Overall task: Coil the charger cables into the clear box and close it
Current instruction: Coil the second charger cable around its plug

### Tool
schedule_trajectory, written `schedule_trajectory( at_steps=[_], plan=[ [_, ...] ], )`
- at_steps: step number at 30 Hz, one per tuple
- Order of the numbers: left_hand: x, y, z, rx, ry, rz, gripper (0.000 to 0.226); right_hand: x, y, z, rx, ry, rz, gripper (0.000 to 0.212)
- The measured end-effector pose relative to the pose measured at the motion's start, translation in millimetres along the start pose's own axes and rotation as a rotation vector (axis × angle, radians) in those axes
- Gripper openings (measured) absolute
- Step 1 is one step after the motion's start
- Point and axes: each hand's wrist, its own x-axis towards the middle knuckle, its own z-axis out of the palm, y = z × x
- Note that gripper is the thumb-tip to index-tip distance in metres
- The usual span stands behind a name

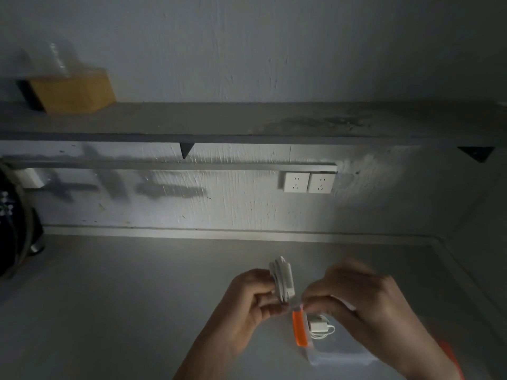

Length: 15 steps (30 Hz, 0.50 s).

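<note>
Charger cable bundle (282, 281) white, coiled, held above the desk (109, 311) | our left hand (252, 297) curled around its side | our right hand (356, 303) pinching near its lower end | clear box (337, 349) with orange latch (299, 329) below, a second charger (319, 326) inside

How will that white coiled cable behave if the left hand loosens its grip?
The coiled cable is probably springy: its loops stay bunched only where the left hand pinches them, so they may fan open. It looks light, since fingertips alone hold it above the table. The right hand works at its lower end, so that end is likely floppy.
</note>
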Motion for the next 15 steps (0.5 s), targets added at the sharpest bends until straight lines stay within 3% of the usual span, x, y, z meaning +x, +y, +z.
schedule_trajectory(
  at_steps=[3,7,10,15],
  plan=[
    [-6,-6,9,0.132,-0.113,0.044,0.031,17,16,2,0.023,0.066,0.053,0.016],
    [-10,2,9,0.255,-0.248,0.16,0.034,23,37,23,0.55,0.121,0.349,0.005],
    [-6,3,4,0.27,-0.234,0.182,0.031,6,38,48,0.806,0.183,0.541,0.01],
    [5,-10,-5,0.017,-0.111,0.106,0.038,-16,18,85,0.894,0.315,0.727,0.02]
  ],
)
